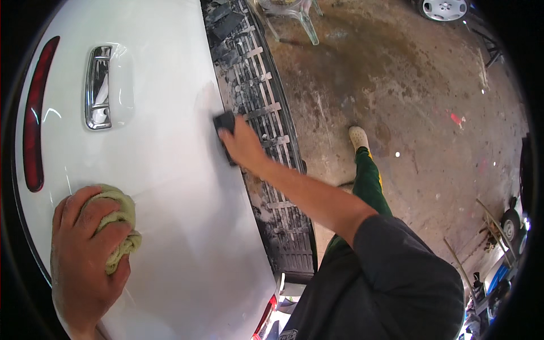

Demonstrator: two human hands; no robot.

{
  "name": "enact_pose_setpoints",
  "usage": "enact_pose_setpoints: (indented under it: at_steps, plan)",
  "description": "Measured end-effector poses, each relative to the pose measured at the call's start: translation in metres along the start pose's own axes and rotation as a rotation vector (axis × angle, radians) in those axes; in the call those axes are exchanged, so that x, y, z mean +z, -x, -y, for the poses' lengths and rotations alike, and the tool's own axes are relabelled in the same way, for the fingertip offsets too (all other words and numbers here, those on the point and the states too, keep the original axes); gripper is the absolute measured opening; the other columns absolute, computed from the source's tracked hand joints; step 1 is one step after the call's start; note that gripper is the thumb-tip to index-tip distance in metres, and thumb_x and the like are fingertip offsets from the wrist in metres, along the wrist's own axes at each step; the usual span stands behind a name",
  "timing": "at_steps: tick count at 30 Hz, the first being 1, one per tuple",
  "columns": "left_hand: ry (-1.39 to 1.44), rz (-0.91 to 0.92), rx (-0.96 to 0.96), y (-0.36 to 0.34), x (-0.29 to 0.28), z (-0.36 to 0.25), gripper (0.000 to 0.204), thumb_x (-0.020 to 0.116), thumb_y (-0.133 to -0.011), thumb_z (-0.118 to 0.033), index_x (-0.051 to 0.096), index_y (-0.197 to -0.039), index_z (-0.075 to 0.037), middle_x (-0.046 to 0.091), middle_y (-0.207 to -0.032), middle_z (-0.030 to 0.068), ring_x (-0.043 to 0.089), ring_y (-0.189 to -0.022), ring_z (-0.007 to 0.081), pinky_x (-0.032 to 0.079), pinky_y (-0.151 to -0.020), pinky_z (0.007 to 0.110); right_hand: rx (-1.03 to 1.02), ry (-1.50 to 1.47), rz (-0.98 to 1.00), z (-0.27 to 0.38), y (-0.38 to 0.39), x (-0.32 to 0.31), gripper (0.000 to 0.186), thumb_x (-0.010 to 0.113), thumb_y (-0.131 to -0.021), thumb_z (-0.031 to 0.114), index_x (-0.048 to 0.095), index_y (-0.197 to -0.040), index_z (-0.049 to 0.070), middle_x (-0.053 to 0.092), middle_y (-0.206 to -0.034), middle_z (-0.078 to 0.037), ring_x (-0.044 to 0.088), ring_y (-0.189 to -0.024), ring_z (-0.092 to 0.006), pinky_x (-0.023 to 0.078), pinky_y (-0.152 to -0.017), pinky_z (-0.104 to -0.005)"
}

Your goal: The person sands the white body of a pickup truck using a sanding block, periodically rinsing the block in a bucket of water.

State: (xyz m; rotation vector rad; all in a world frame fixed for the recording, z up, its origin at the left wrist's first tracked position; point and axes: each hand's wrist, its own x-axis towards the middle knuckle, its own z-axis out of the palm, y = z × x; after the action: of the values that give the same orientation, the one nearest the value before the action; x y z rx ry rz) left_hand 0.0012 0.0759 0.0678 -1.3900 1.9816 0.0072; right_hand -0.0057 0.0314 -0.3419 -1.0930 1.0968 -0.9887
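Observation:
A white vehicle tailgate (170,147) fills the left half of the head view. My left hand (85,255) grips a bunched yellow-green cloth (122,209) against the panel, near its lower left. At the tailgate's right edge, my right hand (245,148) is closed around a black sanding block (225,121), which lies on the white paint. A dull, greyish patch shows on the panel around the block. The underside of the block is hidden.
A chrome handle (98,90) and a long red light (38,124) are set in the panel. Along its right edge runs a dusty, ribbed black bumper (263,107). Beyond are a stained concrete floor (419,107), a plastic chair (297,14) and a wheel (445,8).

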Motion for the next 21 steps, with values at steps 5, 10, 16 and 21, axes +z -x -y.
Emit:
enact_pose_setpoints:
  at_steps: [5,10,16,21]
  plan:
    - [-0.008,0.017,-0.037,0.01,0.005,0.006,0.036,0.073,-0.058,0.003,0.066,-0.093,-0.004,0.061,-0.119,0.0101,0.051,-0.129,0.036,0.045,-0.107,0.051,0.13,-0.027,0.223,0.005,0.046,0.006,0.038,0.062,-0.098,0.026,0.048,-0.116,-0.005,0.063,-0.1,-0.031,0.066,-0.095,-0.0419,0.051,-0.083,-0.0488]
    - [-0.015,0.037,-0.052,0.011,0.002,0.004,0.038,0.073,-0.058,0.003,0.066,-0.094,-0.004,0.061,-0.12,0.0103,0.051,-0.129,0.0366,0.045,-0.106,0.05,0.186,-0.039,0.36,-0.023,0.176,-0.001,0.034,0.06,-0.098,0.025,0.049,-0.108,-0.005,0.06,-0.104,-0.033,0.063,-0.097,-0.0489,0.048,-0.088,-0.0529]
    - [0.004,0.006,-0.03,0.001,0.0,0.001,0.037,0.073,-0.058,0.004,0.067,-0.093,-0.005,0.061,-0.119,0.0107,0.051,-0.129,0.0367,0.045,-0.106,0.051,0.106,0.031,0.073,0.008,-0.044,0.0,0.041,0.062,-0.097,0.027,0.049,-0.116,-0.008,0.062,-0.11,-0.034,0.062,-0.106,-0.0474,0.049,-0.09,-0.0473]
    - [0.007,0.018,-0.062,0.009,0.003,0.004,0.037,0.073,-0.058,0.004,0.066,-0.093,-0.004,0.061,-0.118,0.0107,0.052,-0.128,0.0368,0.045,-0.106,0.051,0.029,-0.025,0.12,0.004,0.055,0.02,0.039,0.062,-0.097,0.03,0.052,-0.109,-0.006,0.065,-0.099,-0.032,0.064,-0.096,-0.0498,0.049,-0.084,-0.0539]
